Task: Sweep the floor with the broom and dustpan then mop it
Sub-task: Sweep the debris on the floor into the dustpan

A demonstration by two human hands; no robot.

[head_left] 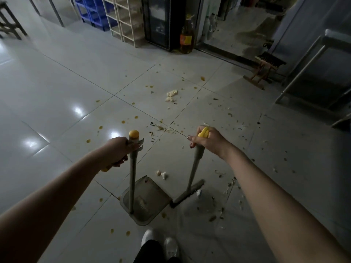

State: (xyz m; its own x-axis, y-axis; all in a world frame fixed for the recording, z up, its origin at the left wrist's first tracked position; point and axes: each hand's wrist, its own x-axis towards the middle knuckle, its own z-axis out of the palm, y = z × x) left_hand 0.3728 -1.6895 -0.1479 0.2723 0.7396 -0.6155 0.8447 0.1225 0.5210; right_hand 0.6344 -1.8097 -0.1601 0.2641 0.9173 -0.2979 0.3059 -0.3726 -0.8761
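- Left hand [121,150]: fingers wrapped firmly round the upper pole of the grey long-handled plastic dustpan [155,192], just below the pole's yellow end cap.
- Left forearm: bare, reaching forward from the lower left, with the back of the hand facing the camera.
- Right hand [209,141]: closed in a fist over the yellow top grip of the grey-handled broom with a narrow dark brush head [194,168], knuckles uppermost.
- Right forearm: bare, reaching in from the lower right.
- Dustpan: tray resting on the pale glossy tiled floor [66,92], directly ahead of the person's white shoes [171,247]. The pole stands near upright and a few pale scraps lie inside the tray.
- Broom: handle slanted, brush head on the floor just beside the tray's right edge.
- Floor condition: pale food scraps [171,93], dark peelings and yellow spots scattered over the tiles ahead and to the right.
- Background: yellow oil bottle [187,35] standing on the floor against a black cabinet [161,21], with blue plastic crates [95,14] and a cream shelving rack [125,19] to the left of the cabinet.
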